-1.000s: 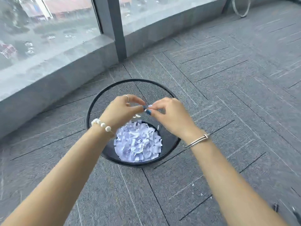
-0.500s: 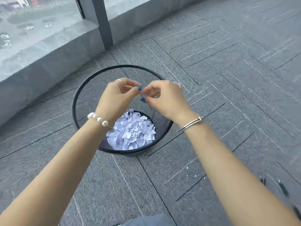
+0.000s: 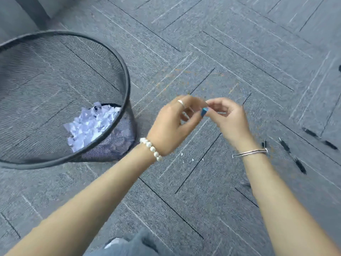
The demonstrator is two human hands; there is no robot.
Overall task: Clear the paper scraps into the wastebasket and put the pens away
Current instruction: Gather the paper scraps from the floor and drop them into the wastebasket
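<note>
A black mesh wastebasket stands on the grey carpet at the left, with a heap of white paper scraps in its bottom. To its right, above the carpet, my left hand and my right hand meet at the fingertips, fingers curled. They are blurred, and no scrap shows between them. A few tiny white scraps lie on the carpet just below my left wrist. Several black pens lie scattered on the carpet at the right, one nearest my right forearm.
Grey carpet tiles cover the whole floor. My knee in jeans shows at the bottom edge. A dark window post base stands at the top left behind the basket.
My view and both hands have swung right, from above the basket's opening to over the carpet beside it. The pens have come further into view.
</note>
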